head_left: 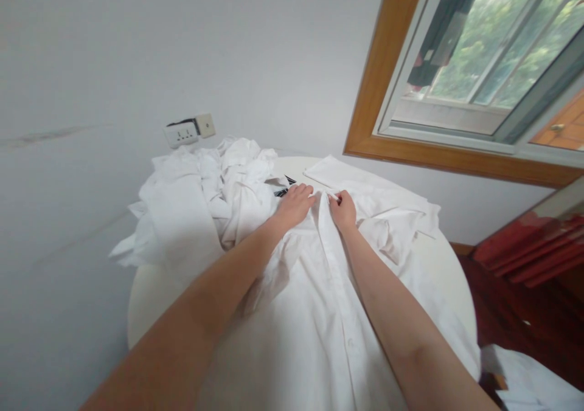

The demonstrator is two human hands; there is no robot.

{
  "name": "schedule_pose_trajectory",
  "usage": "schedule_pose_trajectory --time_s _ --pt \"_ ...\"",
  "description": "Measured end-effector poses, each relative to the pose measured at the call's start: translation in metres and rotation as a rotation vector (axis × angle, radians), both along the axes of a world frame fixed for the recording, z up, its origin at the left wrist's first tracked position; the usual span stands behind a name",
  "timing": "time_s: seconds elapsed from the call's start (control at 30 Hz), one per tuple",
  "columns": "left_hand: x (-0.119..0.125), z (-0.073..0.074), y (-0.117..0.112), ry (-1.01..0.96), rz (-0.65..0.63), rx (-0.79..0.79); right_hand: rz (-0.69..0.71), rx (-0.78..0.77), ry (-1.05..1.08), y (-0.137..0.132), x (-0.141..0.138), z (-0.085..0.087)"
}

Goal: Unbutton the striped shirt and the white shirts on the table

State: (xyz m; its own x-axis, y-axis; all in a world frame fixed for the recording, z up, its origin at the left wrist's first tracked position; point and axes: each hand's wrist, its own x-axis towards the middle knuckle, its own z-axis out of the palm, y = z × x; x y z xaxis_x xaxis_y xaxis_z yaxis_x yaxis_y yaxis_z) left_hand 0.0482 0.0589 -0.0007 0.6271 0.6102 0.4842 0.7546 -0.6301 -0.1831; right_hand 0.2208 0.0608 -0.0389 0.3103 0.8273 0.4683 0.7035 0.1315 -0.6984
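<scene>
A white button-up shirt (314,301) lies spread front-up on a round white table (150,289), its button strip running up the middle toward the collar. My left hand (295,205) rests on the cloth just left of the strip near the collar, fingers pinching the fabric. My right hand (343,210) grips the shirt's front edge on the other side of the strip. The two hands are almost touching. A folded white garment (351,177) lies just beyond them at the far edge.
A heap of crumpled white clothes (201,198) fills the table's far left. A wall socket (181,134) sits on the grey wall behind it. A wood-framed window (456,82) is at upper right, red fabric (529,253) at right, more white cloth (524,380) at lower right.
</scene>
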Motion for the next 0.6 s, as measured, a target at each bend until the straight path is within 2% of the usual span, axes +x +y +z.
schedule_pose_trajectory --time_s 0.07,0.13,0.27,0.4,0.6 --pt "0.006 0.004 -0.015 -0.018 -0.048 -0.044 -0.007 0.028 0.044 0.001 0.001 0.000" --pt "0.010 0.003 -0.033 -0.083 -0.059 -0.179 -0.023 0.047 0.072 0.001 0.002 0.000" --pt "0.006 -0.012 -0.060 -0.335 -0.143 -0.491 -0.024 0.045 0.093 0.001 0.002 0.000" --pt "-0.005 -0.024 -0.064 -0.443 -0.202 -0.596 -0.004 0.053 0.119 0.002 0.003 -0.002" --pt "-0.008 -0.021 -0.059 -0.462 -0.241 -0.705 -0.020 0.091 0.240 0.003 0.012 -0.003"
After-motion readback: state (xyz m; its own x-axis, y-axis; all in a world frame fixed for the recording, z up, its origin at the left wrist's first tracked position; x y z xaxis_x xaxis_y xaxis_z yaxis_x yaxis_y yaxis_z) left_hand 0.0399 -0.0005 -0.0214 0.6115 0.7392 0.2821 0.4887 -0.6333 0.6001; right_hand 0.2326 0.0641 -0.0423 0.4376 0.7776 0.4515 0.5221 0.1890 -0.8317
